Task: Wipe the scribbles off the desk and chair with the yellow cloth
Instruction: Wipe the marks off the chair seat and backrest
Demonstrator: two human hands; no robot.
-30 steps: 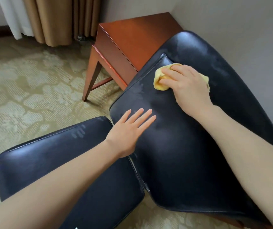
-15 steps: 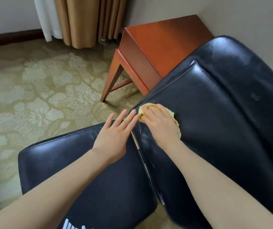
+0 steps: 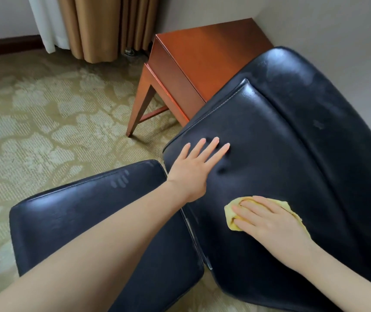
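A black leather chair fills the lower right; its backrest (image 3: pixel 292 154) leans toward the wall and its seat (image 3: pixel 85 221) lies at lower left. My right hand (image 3: pixel 267 221) presses the crumpled yellow cloth (image 3: pixel 231 216) flat against the lower backrest, fingers mostly straight over it. My left hand (image 3: pixel 198 163) lies open on the backrest's left edge, fingers spread and denting the leather. A faint pale finger-mark smudge (image 3: pixel 120 181) shows on the seat's far edge. The reddish wooden desk (image 3: pixel 202 61) stands behind the chair in the corner.
Patterned beige carpet (image 3: pixel 45 131) covers the floor to the left. Tan and white curtains (image 3: pixel 94 25) hang at the back. A grey wall (image 3: pixel 337 30) runs close behind the chair and desk on the right.
My right hand slid the cloth down the backrest, from its upper left edge to the lower part. My left hand moved from the seat-back gap up onto the backrest.
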